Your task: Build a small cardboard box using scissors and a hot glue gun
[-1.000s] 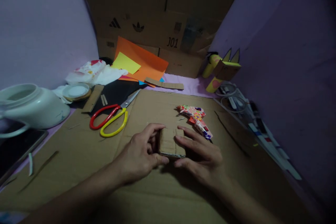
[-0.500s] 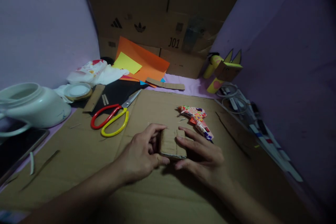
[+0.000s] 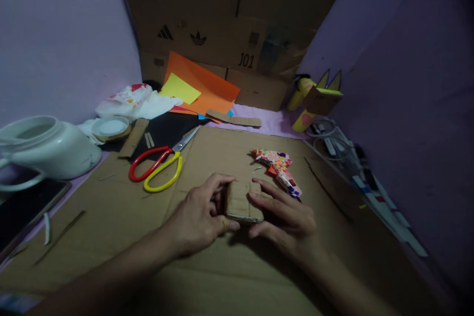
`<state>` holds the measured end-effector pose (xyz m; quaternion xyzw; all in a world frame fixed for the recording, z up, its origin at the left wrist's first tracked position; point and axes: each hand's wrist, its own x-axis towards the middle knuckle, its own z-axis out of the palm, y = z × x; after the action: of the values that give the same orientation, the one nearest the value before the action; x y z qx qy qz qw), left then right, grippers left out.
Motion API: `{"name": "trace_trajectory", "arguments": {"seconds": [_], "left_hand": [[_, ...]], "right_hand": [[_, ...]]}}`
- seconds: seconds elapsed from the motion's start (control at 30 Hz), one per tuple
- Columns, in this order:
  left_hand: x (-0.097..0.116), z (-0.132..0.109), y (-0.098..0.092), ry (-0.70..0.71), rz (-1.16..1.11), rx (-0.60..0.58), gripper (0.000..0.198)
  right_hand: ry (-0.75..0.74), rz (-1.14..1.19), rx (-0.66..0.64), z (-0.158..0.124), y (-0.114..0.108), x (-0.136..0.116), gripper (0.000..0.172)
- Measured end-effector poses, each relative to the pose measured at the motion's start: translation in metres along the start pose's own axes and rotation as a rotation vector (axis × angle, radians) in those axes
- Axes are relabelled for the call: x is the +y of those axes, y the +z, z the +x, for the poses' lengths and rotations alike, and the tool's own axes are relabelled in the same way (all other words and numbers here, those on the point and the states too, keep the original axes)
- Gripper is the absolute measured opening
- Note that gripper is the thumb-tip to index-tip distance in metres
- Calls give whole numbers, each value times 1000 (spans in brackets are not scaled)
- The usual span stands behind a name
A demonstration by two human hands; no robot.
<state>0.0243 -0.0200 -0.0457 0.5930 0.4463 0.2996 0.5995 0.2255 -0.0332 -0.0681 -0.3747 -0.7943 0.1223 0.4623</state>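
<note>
Between my two hands is a small cardboard box point(image 3: 240, 201), its corrugated edge facing me. My left hand point(image 3: 202, 215) grips its left side, with the thumb at the near corner and the index finger along the far edge. On the right side, my right hand point(image 3: 287, 217) holds it with fingertips over the top and the thumb low in front. Both hands are closed around the piece; its underside is hidden. Just beyond my right hand lies a floral-patterned glue gun point(image 3: 277, 167). Scissors with red and yellow handles point(image 3: 163, 165) rest farther left, blades pointing away.
A cardboard sheet point(image 3: 207, 276) covers the table. At left stand a white pot point(image 3: 55, 150) and a dark phone point(image 3: 29, 215). Orange paper point(image 3: 211, 84) lies at the back. Yellow cardboard figures point(image 3: 309, 103) and several markers point(image 3: 385, 202) line the right wall.
The hands and the cardboard box stay in nearly the same place. The whole view has shifted very slightly.
</note>
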Motion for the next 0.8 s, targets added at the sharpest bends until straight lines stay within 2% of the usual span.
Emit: {"name": "trace_trajectory", "arguments": {"seconds": [0.6,0.8], "left_hand": [[3,0,2,5,-32,2,59],[2,-1,2,-7,3,9,60]], "right_hand": [[30,6,12,-1,1,-2,41],[66,-33,-37,-2,-1,-3,55]]}}
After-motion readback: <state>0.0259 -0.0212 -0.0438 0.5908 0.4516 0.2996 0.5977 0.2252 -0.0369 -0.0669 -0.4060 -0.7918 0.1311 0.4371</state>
